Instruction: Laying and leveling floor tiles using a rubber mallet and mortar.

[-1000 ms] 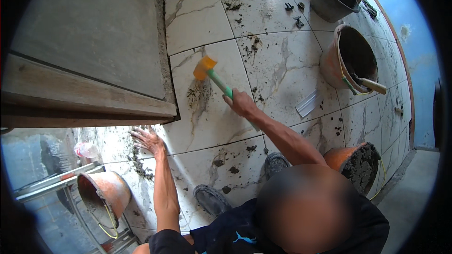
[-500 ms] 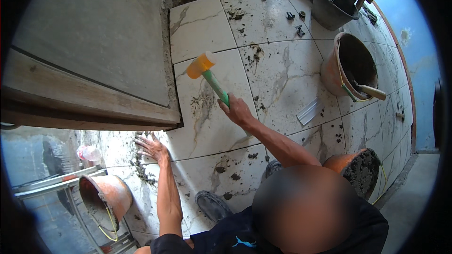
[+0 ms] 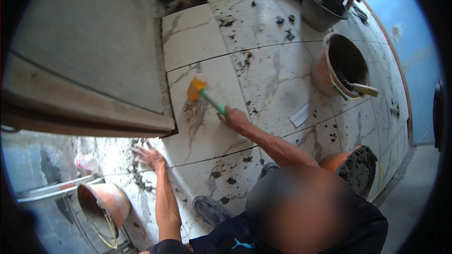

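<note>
My right hand (image 3: 235,119) is wrapped round the green handle of a rubber mallet (image 3: 213,102). The mallet's orange head with a pale end is over a white marble-patterned floor tile (image 3: 221,134), beside the grey raised block; whether it touches the tile I cannot tell. My left hand (image 3: 150,156) lies flat with fingers spread on the brightly lit floor near the block's corner. Crumbs of grey mortar (image 3: 141,178) lie just beside that hand.
A wood-edged grey block (image 3: 89,51) rises at the left. Buckets stand around: one with a trowel (image 3: 361,88), a black one (image 3: 325,9), one full of mortar (image 3: 360,169), one at lower left (image 3: 113,200). A clear plastic strip (image 3: 300,114) lies on the tiles.
The mallet head has come down toward the tile and nearer me, with my right hand still round its handle. My left hand stays spread on the floor. The view has shifted slightly.
</note>
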A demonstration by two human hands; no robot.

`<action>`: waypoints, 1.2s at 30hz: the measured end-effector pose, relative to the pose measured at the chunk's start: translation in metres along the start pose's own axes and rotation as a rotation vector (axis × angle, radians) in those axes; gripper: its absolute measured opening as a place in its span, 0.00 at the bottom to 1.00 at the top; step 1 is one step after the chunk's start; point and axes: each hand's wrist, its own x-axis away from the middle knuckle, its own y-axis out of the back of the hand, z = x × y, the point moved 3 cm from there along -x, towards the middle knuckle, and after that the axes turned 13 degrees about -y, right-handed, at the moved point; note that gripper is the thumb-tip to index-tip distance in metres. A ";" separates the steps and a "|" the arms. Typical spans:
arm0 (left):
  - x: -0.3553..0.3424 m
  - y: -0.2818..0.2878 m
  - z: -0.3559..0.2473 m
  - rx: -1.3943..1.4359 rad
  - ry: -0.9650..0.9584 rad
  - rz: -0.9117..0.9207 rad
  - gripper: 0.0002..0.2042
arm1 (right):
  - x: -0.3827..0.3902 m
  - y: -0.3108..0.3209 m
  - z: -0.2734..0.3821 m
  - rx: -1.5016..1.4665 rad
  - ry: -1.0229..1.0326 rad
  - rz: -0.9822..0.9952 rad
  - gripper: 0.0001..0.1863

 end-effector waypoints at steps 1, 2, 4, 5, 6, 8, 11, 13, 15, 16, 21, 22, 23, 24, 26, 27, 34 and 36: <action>0.000 0.002 0.000 0.194 0.037 -0.160 0.38 | -0.001 0.000 -0.001 0.018 -0.028 0.023 0.18; 0.002 0.001 0.002 0.282 0.097 -0.181 0.38 | -0.002 0.001 0.000 -0.014 -0.001 0.000 0.18; 0.002 0.003 0.002 0.308 0.067 -0.250 0.38 | -0.003 0.003 0.003 -0.069 0.030 -0.023 0.19; 0.003 0.003 0.002 0.306 0.066 -0.234 0.38 | -0.002 0.002 0.004 -0.092 0.021 -0.035 0.19; 0.003 0.002 0.002 0.277 0.064 -0.212 0.38 | -0.004 0.002 0.005 -0.089 0.008 -0.044 0.19; 0.003 0.001 0.002 0.278 0.048 -0.218 0.38 | -0.003 -0.002 0.007 0.023 0.014 0.039 0.19; 0.002 0.001 0.003 0.275 0.053 -0.245 0.38 | -0.003 0.002 0.007 -0.056 0.065 -0.057 0.18; 0.002 0.000 0.003 0.293 0.045 -0.268 0.37 | -0.002 -0.001 0.004 -0.030 0.033 0.047 0.18; 0.001 -0.003 0.004 0.233 0.065 -0.187 0.37 | -0.002 0.000 0.002 -0.019 0.020 0.067 0.18; 0.001 -0.003 0.004 0.247 0.047 -0.182 0.37 | -0.002 0.000 0.001 -0.007 0.005 0.056 0.18; 0.004 -0.002 0.007 0.329 0.074 -0.201 0.38 | -0.005 -0.001 0.006 0.033 0.023 -0.029 0.19; 0.004 -0.002 0.006 0.354 0.073 -0.184 0.38 | -0.006 -0.004 0.010 0.023 0.051 0.059 0.19; 0.004 0.000 0.005 0.383 0.067 -0.218 0.38 | -0.007 -0.002 0.013 -0.041 0.035 -0.012 0.20; 0.005 0.001 0.005 0.378 0.054 -0.223 0.38 | -0.008 -0.002 0.014 -0.085 -0.010 -0.035 0.20; 0.004 0.003 0.004 0.391 0.047 -0.225 0.38 | -0.012 0.002 0.021 -0.086 0.082 -0.080 0.20; 0.004 0.003 0.004 0.386 0.061 -0.219 0.37 | -0.014 0.001 0.021 -0.016 0.067 -0.033 0.20; 0.004 0.002 0.005 0.318 0.041 -0.243 0.35 | -0.007 -0.010 0.014 0.041 -0.002 -0.011 0.19; 0.003 0.002 0.004 0.326 0.029 -0.242 0.34 | -0.005 -0.006 0.014 -0.004 0.053 -0.106 0.19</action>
